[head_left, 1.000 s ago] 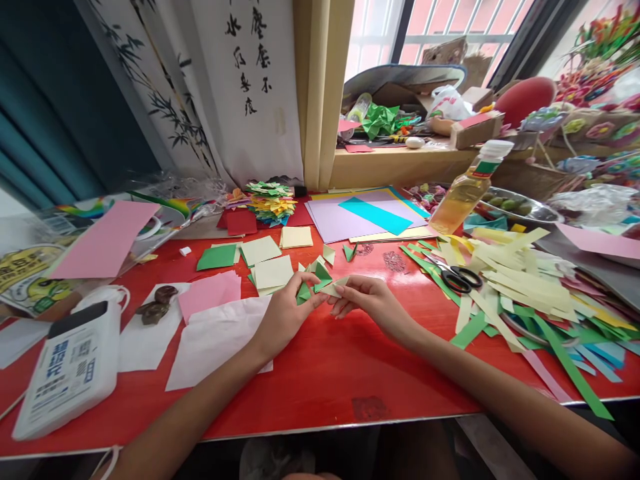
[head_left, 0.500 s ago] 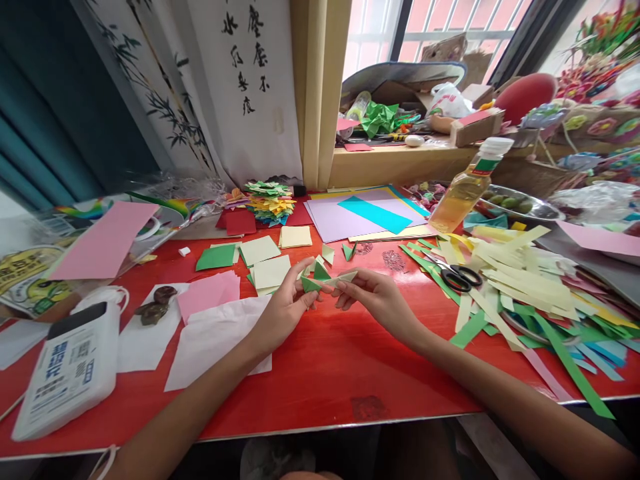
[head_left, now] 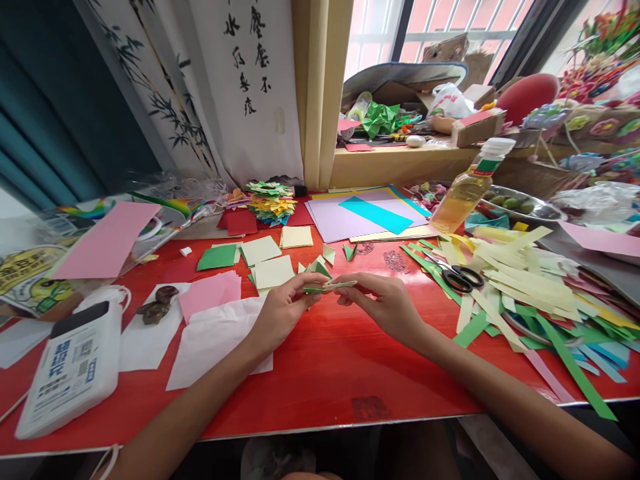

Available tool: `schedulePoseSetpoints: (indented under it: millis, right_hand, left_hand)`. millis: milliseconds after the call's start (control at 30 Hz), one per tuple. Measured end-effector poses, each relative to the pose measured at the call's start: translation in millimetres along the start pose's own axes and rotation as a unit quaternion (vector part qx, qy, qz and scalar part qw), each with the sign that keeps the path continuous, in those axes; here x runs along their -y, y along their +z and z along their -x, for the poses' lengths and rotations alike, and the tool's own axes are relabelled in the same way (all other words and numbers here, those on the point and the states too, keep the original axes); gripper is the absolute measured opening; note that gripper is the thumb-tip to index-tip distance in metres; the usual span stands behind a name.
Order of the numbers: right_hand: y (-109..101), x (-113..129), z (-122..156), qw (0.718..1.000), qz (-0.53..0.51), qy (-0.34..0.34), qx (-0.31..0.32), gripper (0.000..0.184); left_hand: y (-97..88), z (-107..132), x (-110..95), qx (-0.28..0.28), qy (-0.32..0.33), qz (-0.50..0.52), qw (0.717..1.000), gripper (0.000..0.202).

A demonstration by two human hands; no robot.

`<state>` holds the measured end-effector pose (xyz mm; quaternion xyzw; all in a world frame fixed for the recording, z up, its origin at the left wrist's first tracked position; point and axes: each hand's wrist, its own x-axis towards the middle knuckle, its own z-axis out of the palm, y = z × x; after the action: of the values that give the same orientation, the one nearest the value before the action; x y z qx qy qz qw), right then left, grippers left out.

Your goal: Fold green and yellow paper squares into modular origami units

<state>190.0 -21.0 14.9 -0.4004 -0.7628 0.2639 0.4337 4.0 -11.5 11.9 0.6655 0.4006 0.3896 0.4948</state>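
Over the red desk, the left hand pinches a green folded paper — up against a pale folded paper held in the right hand. Pale squares lie just beyond the left hand; scissors sit right of the right one.

folded paper: partly behind fingers | hanging scroll: top cut off

A daylit, barred window stands beyond a red table, with a dim, apparently teal curtain at left.
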Motion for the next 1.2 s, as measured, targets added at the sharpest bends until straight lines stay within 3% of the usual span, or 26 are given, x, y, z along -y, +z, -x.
schedulePoseSetpoints:
  millis: [433, 833, 1033, 1200]
  right_hand:
    - [1, -4, 2, 0.984, 0.122, -0.126, -0.019, 0.018]
    - [2, -8, 2, 0.979, 0.132, -0.155, -0.007, 0.020]
    - [3, -13, 4, 0.964, 0.168, -0.206, 0.018, 0.026]
    - [4, -11, 6, 0.971, 0.149, -0.188, -0.006, 0.025]
  left_hand:
    - [0.3, 1, 0, 0.001, 0.015, -0.004, 1.000, 0.021]
    - [-0.4, 1, 0, 0.000, 0.003, 0.007, 1.000, 0.021]
    - [0.0, 1, -3, -0.017, -0.009, 0.007, 1.000, 0.022]
    - [-0.3, 2, -3, -0.008, -0.002, 0.010, 1.000, 0.021]
